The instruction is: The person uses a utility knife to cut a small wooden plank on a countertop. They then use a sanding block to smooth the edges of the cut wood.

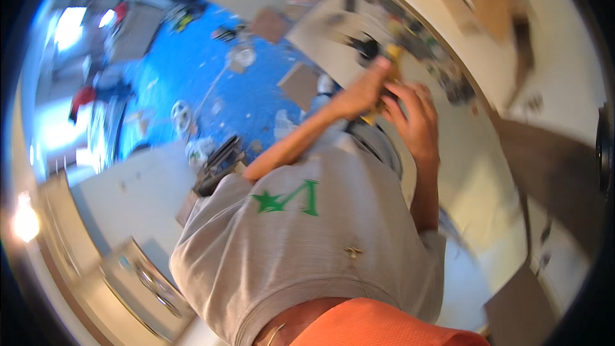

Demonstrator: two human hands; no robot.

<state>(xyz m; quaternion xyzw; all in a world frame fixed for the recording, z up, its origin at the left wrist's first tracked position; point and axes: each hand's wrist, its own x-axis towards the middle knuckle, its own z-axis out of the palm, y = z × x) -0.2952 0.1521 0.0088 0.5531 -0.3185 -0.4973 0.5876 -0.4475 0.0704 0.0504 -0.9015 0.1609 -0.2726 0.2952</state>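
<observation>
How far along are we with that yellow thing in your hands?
Done: nothing looks finished; the picture is blurred. In hand: left hand and right hand both grip the yellow object over the white worktop. Left: small parts lie scattered beyond the hands; cardboard pieces litter the blue floor.

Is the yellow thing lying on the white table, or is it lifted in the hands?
Lifted. Both the left hand and right hand close around the yellow thing, above the white table.

yellow object: mostly covered by both hands, kind unclear
small parts on surface: blurred, unidentifiable
floor clutter: too smeared to name
</observation>
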